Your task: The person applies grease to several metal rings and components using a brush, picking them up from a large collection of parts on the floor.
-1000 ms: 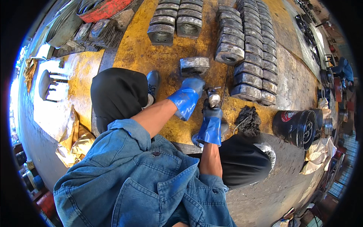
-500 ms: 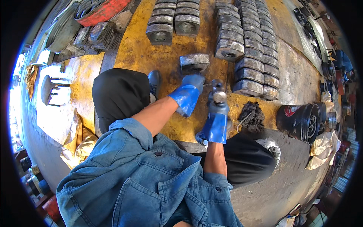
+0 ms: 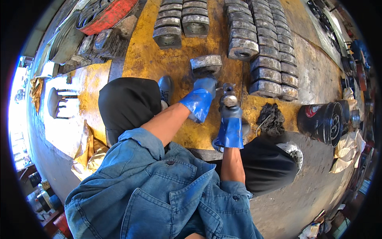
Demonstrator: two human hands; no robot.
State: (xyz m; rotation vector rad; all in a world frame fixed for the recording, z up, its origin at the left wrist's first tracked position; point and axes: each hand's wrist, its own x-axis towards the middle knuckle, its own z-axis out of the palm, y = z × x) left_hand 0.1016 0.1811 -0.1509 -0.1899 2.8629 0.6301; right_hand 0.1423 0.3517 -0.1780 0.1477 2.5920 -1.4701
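Observation:
In a blue glove, my left hand (image 3: 201,95) is closed just on the near side of a single grey metal block (image 3: 206,63) on the yellow sheet. What its fingers hold is hidden; a thin rod-like bit shows between the two hands. My right hand (image 3: 231,119), gloved too, grips what looks like a hammer (image 3: 229,99), its worn metal head upward and its handle hidden in the fist. The head is close to the left hand, a little to its right, and apart from the block.
Rows of similar metal blocks (image 3: 266,75) stand at the far right, with shorter rows (image 3: 167,36) at the far middle. Beside my right knee lie a dark rag clump (image 3: 271,119) and a black bucket (image 3: 320,122). A red curved band (image 3: 104,18) and stacked plates (image 3: 105,42) are far left.
The whole view has shifted slightly. Both hands keep nearly the same pose beside the single block, with no visible change in grip.

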